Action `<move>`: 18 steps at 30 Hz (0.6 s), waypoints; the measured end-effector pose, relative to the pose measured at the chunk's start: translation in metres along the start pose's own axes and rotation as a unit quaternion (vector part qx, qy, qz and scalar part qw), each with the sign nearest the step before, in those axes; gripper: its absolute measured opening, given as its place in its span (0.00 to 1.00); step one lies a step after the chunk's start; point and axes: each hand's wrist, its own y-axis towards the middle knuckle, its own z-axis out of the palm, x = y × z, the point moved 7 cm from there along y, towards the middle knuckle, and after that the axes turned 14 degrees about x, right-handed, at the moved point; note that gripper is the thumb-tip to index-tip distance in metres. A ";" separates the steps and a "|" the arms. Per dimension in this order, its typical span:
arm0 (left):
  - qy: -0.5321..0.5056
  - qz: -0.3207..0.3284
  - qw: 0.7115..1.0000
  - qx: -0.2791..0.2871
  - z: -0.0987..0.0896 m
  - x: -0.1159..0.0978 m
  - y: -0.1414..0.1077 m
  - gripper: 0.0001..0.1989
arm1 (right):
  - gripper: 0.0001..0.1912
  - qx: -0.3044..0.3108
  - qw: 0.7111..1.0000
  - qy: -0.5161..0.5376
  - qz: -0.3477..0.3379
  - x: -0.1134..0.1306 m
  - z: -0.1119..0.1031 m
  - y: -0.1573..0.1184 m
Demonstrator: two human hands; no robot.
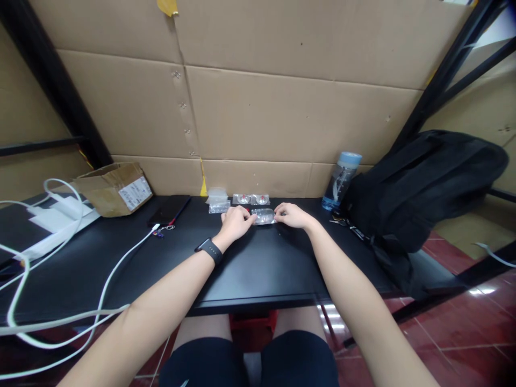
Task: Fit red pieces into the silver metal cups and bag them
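A small clear plastic packet [265, 216] lies on the black table between my two hands. My left hand [236, 222], with a dark watch on its wrist, pinches the packet's left end. At the right end, the fingers of my right hand [292, 215] are closed on its edge. Just behind it sit two small clear packs [250, 199] side by side, each with a round piece and a red spot in it. More clear plastic bags [218, 200] are stacked to the left of these. What the packet contains is hard to make out.
A phone [168, 210] with a white cable lies on the left, near an open cardboard box [116, 188] and a white power strip [60, 231]. To the right stand a blue-lidded water bottle [342, 181] and a black backpack [427, 188]. A cardboard wall [258, 118] closes off the back.
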 end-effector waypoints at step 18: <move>0.130 0.125 0.983 0.040 0.019 -0.027 -0.009 0.14 | 0.23 0.044 0.993 -0.105 -0.015 0.030 0.017 -0.002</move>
